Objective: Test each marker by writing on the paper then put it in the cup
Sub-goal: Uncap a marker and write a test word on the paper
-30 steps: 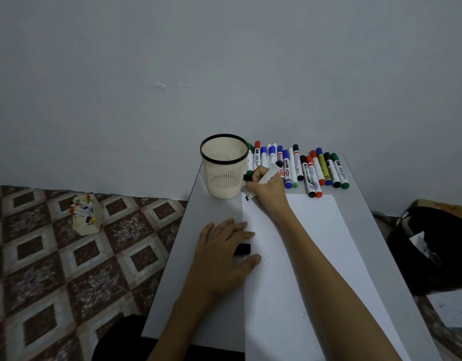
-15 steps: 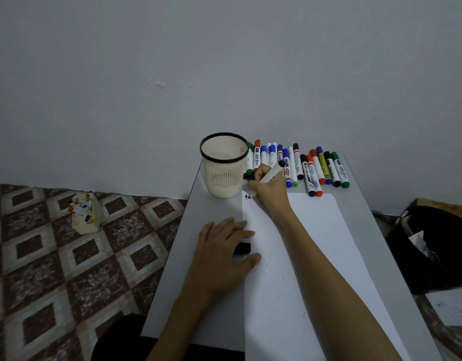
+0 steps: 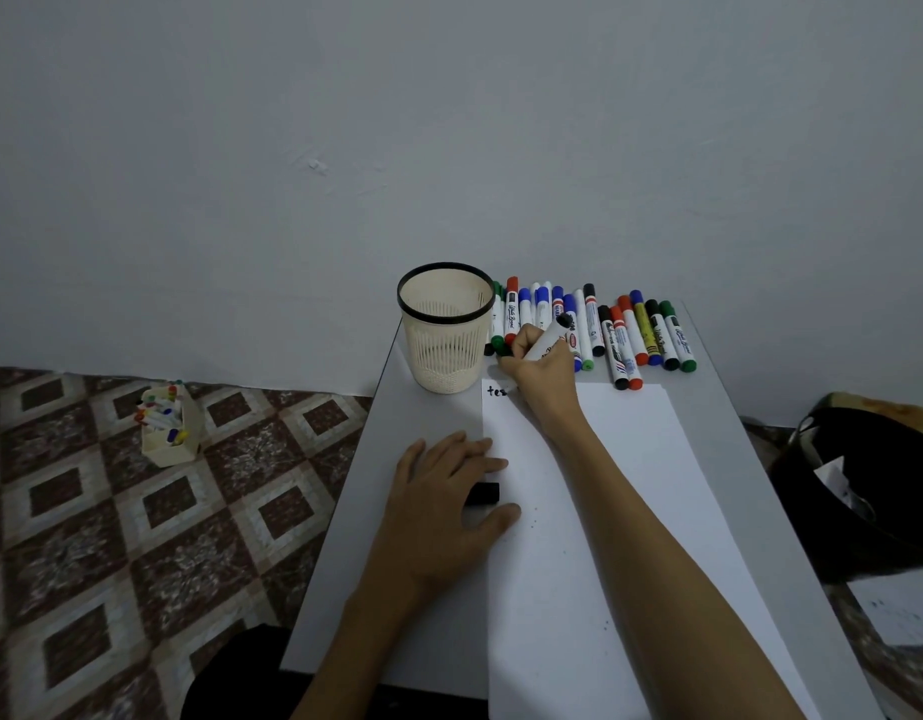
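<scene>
My right hand (image 3: 539,374) grips a white marker with a black end (image 3: 552,336), its tip down at the top left corner of the white paper (image 3: 604,511), where black letters "tes" (image 3: 496,391) stand. My left hand (image 3: 443,504) lies flat on the paper's left edge, fingers spread, with the marker's black cap (image 3: 484,494) lying between thumb and forefinger. A cream mesh cup with a black rim (image 3: 445,327) stands left of the writing hand. Several capped markers (image 3: 630,335) lie in a row along the table's far edge.
The grey table (image 3: 428,407) is narrow and stands against the wall. On the tiled floor to the left sits a small cream box with markers (image 3: 165,426). A black bin (image 3: 875,480) stands to the right of the table.
My right hand has moved slightly right along the paper's top edge while writing; more black letters show now. My left hand has stayed on the paper.
</scene>
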Available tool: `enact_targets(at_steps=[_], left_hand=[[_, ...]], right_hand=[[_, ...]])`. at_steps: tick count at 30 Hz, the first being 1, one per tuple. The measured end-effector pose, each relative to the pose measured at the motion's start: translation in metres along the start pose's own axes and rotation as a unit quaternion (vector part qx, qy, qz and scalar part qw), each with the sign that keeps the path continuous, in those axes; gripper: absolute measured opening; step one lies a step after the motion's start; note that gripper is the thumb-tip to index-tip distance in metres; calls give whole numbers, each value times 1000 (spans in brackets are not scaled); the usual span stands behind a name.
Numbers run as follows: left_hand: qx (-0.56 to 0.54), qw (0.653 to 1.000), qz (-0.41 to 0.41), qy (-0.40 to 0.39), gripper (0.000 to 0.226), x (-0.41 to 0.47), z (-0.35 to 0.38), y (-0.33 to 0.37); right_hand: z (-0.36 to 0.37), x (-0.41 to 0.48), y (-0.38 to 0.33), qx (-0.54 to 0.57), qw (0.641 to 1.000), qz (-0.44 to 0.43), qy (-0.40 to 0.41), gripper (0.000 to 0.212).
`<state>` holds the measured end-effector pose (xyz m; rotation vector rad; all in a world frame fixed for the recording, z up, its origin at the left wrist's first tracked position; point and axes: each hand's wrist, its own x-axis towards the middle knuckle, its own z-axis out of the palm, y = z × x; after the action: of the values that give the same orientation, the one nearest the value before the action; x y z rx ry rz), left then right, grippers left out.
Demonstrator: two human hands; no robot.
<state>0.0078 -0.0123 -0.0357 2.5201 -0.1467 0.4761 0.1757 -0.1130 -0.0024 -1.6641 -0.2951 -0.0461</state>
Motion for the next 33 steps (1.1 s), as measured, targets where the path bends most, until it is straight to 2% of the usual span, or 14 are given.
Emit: enact_targets(at_steps=[5, 11, 17, 20, 24, 28, 31, 33], left_hand=[[3, 1000, 0, -3, 50, 0, 0, 0], [-2, 1000, 1, -3, 52, 0, 0, 0], [-2, 1000, -1, -4, 51, 0, 1, -2], [-2, 1000, -5, -6, 51, 1, 1, -1], [-8, 1000, -5, -6, 52, -1, 0, 1], [-29, 1000, 1, 2, 52, 0, -2, 1], [-82, 996, 0, 18, 51, 1, -5, -2], [-97, 995, -3, 34, 41, 1, -5, -3]], right_hand=[[-3, 1, 2, 25, 999, 5, 41, 28], [0, 2, 3, 17, 999, 11, 41, 35], [0, 1, 2, -3, 1000, -1, 24, 28], [0, 2, 1, 9, 1000, 10, 13, 31], [-2, 1, 1, 64, 997, 24, 31, 33], [-10, 5, 1, 199, 975, 45, 90, 31], [-11, 3, -5, 217, 973, 60, 58, 32], [-16, -2, -14, 209, 975, 61, 35, 24]])
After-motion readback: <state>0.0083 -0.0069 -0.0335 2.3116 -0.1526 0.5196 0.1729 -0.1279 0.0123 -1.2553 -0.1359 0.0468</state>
